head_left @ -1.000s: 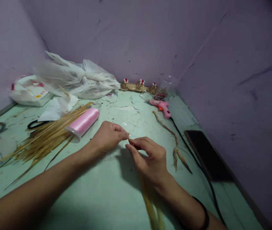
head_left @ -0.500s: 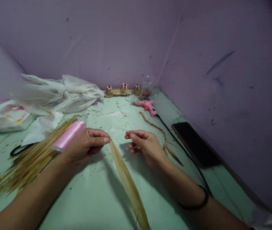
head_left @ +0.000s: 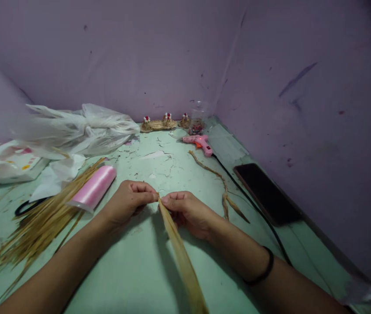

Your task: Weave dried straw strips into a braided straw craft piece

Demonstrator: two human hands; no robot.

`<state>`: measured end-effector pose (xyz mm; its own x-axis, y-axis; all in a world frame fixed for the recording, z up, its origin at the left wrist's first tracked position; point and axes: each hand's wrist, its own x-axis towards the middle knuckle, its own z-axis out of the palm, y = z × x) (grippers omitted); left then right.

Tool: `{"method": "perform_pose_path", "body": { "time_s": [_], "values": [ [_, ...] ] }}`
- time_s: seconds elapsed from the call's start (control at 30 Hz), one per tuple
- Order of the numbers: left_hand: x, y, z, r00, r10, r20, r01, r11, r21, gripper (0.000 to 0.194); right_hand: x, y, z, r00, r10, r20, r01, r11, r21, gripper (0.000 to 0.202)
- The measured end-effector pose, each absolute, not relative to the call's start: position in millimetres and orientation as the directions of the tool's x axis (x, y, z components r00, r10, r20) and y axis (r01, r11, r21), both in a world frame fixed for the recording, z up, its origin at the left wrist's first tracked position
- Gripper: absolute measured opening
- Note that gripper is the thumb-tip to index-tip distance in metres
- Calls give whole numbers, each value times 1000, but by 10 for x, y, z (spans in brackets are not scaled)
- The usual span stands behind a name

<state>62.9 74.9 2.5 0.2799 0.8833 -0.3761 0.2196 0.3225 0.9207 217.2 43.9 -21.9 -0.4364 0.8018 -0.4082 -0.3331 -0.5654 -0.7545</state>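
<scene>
Between my hands hangs a long strip of dried husk-like fibre [head_left: 181, 253], pale tan, running down toward the bottom edge of the view. My left hand [head_left: 133, 200] pinches its narrow top end between thumb and index finger. Just to the right, my right hand [head_left: 187, 211] has its thumb and fingers closed on the strip's edge, close below that end. Left of my hands lies a bundle of similar dried strips [head_left: 41, 231], with a pink spool of shiny thread [head_left: 95, 185] beside it.
A pink glue gun [head_left: 200, 143] with a black cord lies at the back right, near a twisted fibre cord [head_left: 216, 174] and a phone [head_left: 267, 194]. Along the wall are woven pieces with red-and-white beads [head_left: 159, 125], a clear jar [head_left: 197, 120] and a plastic bag [head_left: 90, 128].
My right hand has come left and closed on the strip near its top. My left hand and the strip's end have shifted slightly right and down.
</scene>
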Motion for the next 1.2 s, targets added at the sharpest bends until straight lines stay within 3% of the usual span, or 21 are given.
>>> {"method": "perform_pose_path", "body": {
  "time_s": [0.13, 0.27, 0.4, 0.5, 0.67, 0.93, 1.07, 1.2],
  "values": [
    [658, 733, 55, 209, 893, -399, 209, 358, 910, 9, 2160, 447, -217, -375, 806, -457, -306, -573, -760, 20],
    [660, 731, 66, 166, 889, -428, 223, 389, 894, 7, 2135, 442, -226, -336, 864, -375, -310, -477, -822, 26],
    [681, 711, 111, 125, 898, -422, 271, 379, 885, 7, 2099, 428, -218, -202, 922, -329, -207, -369, -906, 29],
    [685, 698, 170, 149, 890, -430, 312, 370, 875, 9, 2104, 431, -199, -118, 920, -373, -261, -392, -882, 28],
    [646, 707, 210, 161, 912, -376, 357, 301, 884, 10, 2168, 466, -194, -155, 887, -435, -371, -460, -806, 24],
    [572, 728, 172, 292, 933, -209, 522, 28, 852, 16, 2179, 485, -210, -257, 868, -426, -365, -495, -788, 17],
    [598, 693, 203, 274, 936, -219, 591, 16, 807, 17, 2130, 462, -194, -124, 921, -369, -263, -390, -883, 15],
    [651, 667, 161, 232, 932, -279, 532, 119, 838, 17, 2084, 402, -215, 115, 986, -120, 69, -128, -989, 9]
  ]
}}
